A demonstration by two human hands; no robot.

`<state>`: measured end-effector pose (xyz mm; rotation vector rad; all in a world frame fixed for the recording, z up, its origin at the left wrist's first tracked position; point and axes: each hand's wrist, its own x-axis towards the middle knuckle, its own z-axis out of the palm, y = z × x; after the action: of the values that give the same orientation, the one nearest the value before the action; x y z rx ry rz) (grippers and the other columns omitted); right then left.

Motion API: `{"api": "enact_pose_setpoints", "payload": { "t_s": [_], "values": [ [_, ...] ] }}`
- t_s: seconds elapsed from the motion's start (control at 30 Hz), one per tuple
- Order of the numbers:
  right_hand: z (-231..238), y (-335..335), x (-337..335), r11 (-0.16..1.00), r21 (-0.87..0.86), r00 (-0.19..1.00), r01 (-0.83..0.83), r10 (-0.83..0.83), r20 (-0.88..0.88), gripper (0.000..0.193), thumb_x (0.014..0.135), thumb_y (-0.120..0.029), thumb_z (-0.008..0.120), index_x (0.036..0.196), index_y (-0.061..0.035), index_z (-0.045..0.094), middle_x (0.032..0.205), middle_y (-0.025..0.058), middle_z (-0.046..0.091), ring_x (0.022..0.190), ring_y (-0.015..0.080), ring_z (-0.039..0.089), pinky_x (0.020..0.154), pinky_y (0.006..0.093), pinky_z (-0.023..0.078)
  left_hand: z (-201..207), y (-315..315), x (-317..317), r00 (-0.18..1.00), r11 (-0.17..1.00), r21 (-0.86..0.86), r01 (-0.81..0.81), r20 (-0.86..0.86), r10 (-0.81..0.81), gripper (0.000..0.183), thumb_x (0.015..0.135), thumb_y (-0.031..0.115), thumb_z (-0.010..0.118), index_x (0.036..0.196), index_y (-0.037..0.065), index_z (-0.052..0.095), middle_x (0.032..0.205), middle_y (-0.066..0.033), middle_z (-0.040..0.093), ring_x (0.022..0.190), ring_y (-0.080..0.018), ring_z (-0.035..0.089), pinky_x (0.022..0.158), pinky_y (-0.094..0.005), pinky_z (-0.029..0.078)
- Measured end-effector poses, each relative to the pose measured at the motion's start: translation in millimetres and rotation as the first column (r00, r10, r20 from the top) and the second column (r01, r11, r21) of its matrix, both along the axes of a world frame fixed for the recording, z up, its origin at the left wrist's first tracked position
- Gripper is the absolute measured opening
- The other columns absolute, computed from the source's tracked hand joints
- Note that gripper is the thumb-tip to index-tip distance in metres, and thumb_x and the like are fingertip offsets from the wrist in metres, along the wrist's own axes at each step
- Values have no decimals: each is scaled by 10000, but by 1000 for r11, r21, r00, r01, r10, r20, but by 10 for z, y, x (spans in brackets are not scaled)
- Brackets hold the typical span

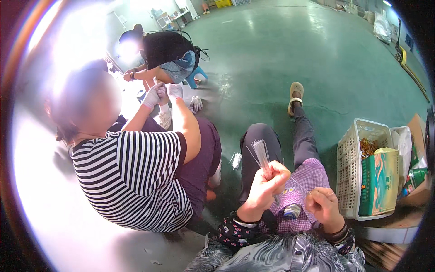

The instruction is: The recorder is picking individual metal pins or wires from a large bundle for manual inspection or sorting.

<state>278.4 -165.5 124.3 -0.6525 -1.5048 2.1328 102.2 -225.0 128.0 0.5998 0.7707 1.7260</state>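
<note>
My left hand (268, 185) is closed round a bundle of thin, silvery-white wire-like strands (260, 153), held upright above my lap. Its tips fan out at the top, and the lower ends poke out below the fist. To the right, my right hand (324, 206) is pinched on one thin strand (299, 185), which slants from near the left hand to the fingertips. Both hands are above a purple checked apron (312, 174) over my knees. What exactly the strands are made of, I cannot tell.
Close on my left sits a person in a striped shirt (136, 177), gloved hands holding similar strands. Beyond, another person in black (167, 50) bends forward near a blue stool (195, 78). White strands (236, 160) lie on the floor. On my right stands a white plastic basket (349, 177) with a green box (379, 183).
</note>
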Motion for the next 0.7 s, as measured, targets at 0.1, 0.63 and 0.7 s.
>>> {"api": "enact_pose_setpoints", "payload": {
  "t_s": [0.1,0.63,0.7],
  "values": [
    [69,-29,-48,994,104,999,40,-40,1,218,811,-114,441,650,13,516,579,46,521,497,95,465,458,215,350,44,-21,13,1000,1000,18,-22,-12,23,61,778,52,513,758,40,457,531,30,373,401,-33,268,364,-199,184],
    [153,-64,-126,292,948,961,123,-273,-40,68,660,-27,604,663,-45,538,549,63,506,421,205,478,389,302,345,50,-53,-20,997,1000,14,-15,-82,16,44,786,65,539,768,37,510,587,63,431,481,-5,326,433,-162,252],
    [145,-61,-112,292,952,961,93,-277,-9,65,656,-30,606,673,-49,546,553,58,509,425,204,480,394,301,348,14,-43,1,995,999,42,-28,-99,32,41,787,65,540,777,38,511,587,61,435,481,-5,335,432,-162,254]
  ]
}}
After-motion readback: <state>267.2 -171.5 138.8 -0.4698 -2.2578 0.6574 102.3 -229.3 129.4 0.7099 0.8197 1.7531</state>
